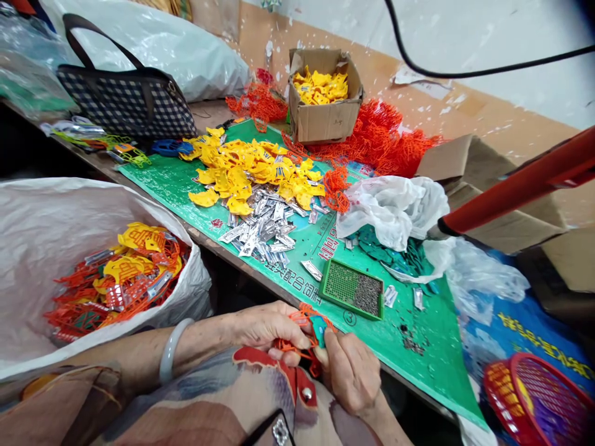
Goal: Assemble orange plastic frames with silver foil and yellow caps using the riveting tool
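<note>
Close to my body, just off the table's front edge, my left hand [274, 331] pinches an orange-red plastic lattice piece [304, 314]. My right hand [351, 371] is closed at its other side, with thumb and fingers on a small green plastic piece [319, 330] that lies against the lattice. The fingers partly hide both pieces, and how they join cannot be made out. Beyond my hands on the table sits a green tray [337, 282] with a grid of holes and many small dark metal bits. Silvery packets [267, 229] lie heaped in front of yellow plastic pieces [251, 164].
At left stands a white sack [186, 266] holding orange and yellow pieces. A cardboard box [325, 121] of yellow parts is at the back, beside orange netting [381, 139]. A white plastic bag [393, 207], red pole [520, 179] and red basket [511, 396] are rightward; a checked handbag [123, 102] is back left.
</note>
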The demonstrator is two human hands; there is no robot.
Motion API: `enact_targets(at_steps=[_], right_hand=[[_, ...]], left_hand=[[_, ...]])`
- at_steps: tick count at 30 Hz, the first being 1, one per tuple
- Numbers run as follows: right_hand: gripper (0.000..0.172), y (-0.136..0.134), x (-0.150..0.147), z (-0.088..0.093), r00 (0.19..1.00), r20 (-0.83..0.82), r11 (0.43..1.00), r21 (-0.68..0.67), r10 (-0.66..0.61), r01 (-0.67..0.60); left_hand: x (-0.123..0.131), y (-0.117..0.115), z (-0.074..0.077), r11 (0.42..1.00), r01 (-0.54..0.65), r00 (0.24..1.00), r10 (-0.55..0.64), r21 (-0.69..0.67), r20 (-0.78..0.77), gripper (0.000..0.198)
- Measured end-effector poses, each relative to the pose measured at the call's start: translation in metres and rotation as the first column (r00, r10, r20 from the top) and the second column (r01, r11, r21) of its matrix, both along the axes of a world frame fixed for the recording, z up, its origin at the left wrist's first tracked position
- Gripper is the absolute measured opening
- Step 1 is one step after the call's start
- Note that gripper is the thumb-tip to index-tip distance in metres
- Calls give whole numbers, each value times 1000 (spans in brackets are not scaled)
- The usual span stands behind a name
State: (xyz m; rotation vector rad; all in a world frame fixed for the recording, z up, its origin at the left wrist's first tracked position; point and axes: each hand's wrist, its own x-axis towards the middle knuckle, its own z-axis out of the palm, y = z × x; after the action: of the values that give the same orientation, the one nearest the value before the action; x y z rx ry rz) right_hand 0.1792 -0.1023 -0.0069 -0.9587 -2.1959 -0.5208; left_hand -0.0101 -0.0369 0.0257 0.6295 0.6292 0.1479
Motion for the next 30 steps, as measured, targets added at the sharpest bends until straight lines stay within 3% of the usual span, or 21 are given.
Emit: enact_targets(at_steps=[3,8,12,16,23,30], right_hand=[[19,0,-1,-2,1000,-27,1000,-13,2,-3],[18,0,-3,1,976,-210,989,-144,-59,29],[18,4,-1,4,979,-203,988,-141,37,-66],[24,10,3,6,968,-231,981,-140,97,-131],[30,17,17,7,944,-318,920,-339,83,-195],[39,17,20,-4,923,-384,880,-424,39,-213]], left_hand=[[-1,0,-1,1000,12,1000,-12,16,-10,21],[0,-3,-3,997,51,998,-49,53,-34,22],[3,-5,-4,999,16,997,-13,30,-76,17],[7,-4,-1,999,-43,999,43,15,-15,14],[11,1,-2,995,-98,995,98,19,-2,19],[14,3,8,984,-165,986,163,60,38,17]])
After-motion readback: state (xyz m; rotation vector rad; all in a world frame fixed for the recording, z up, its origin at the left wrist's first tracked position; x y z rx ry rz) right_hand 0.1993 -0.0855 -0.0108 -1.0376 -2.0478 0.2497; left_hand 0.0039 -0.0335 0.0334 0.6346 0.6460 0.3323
